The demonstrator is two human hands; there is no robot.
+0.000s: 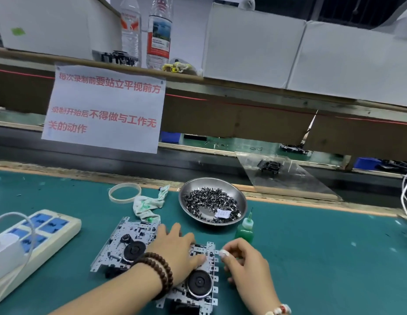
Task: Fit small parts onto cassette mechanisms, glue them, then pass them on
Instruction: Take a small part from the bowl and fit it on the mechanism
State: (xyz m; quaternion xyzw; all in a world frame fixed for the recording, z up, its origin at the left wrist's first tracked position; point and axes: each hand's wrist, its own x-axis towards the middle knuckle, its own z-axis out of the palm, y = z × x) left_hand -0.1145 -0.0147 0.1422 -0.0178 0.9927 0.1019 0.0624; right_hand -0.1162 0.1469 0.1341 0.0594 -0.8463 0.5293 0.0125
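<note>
The near cassette mechanism is pressed by the flat left hand, and a tiny part, maybe pinched by the curled right hand, could be dropped.

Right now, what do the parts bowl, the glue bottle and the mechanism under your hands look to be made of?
Parts bowl: likely stainless steel, shiny grey with bright reflections on its rim.
Glue bottle: looks like soft translucent plastic, green showing through, with a thin nozzle.
Mechanism: seemingly stamped sheet metal, matt silver with punched holes and tabs, carrying a black wheel, possibly plastic.
</note>
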